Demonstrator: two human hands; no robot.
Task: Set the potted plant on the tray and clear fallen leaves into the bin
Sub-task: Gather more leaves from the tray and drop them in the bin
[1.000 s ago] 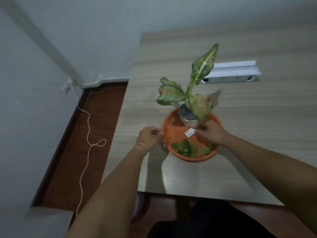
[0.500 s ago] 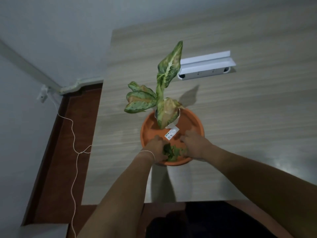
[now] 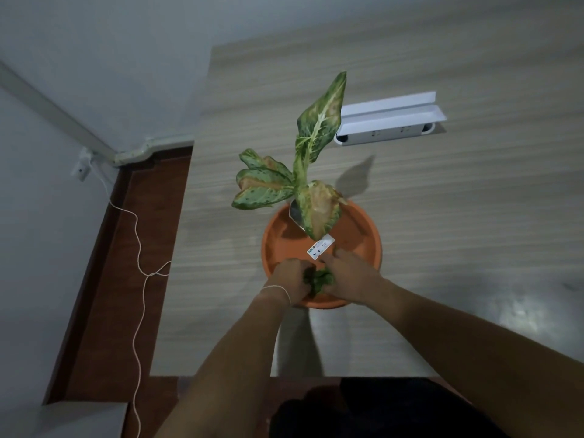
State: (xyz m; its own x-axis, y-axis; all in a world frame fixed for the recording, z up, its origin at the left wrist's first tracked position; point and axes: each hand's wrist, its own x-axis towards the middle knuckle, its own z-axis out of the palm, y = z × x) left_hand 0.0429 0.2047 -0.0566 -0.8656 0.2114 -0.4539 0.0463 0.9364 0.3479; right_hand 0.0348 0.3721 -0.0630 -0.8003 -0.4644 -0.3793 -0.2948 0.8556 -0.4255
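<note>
A potted plant (image 3: 303, 172) with speckled green and yellow leaves stands inside a round orange tray (image 3: 363, 229) on the wooden table. Its small pot (image 3: 295, 213) is mostly hidden by a drooping leaf, and a white label (image 3: 320, 250) hangs below it. At the tray's near edge, a clump of small green fallen leaves (image 3: 319, 279) is squeezed between my left hand (image 3: 289, 278) and my right hand (image 3: 347, 273). Both hands curl around the clump from either side. No bin is in view.
A white power strip (image 3: 388, 124) lies on the table (image 3: 474, 200) behind the plant. The table's left edge drops to a brown floor (image 3: 126, 248) with a thin white cord (image 3: 139, 254) trailing from a wall plug. White walls close the left side.
My left hand has moved from the tray's rim into the tray, and my right hand came down from the pot. Both hands have closed in on the fallen leaves, bunching them together.
</note>
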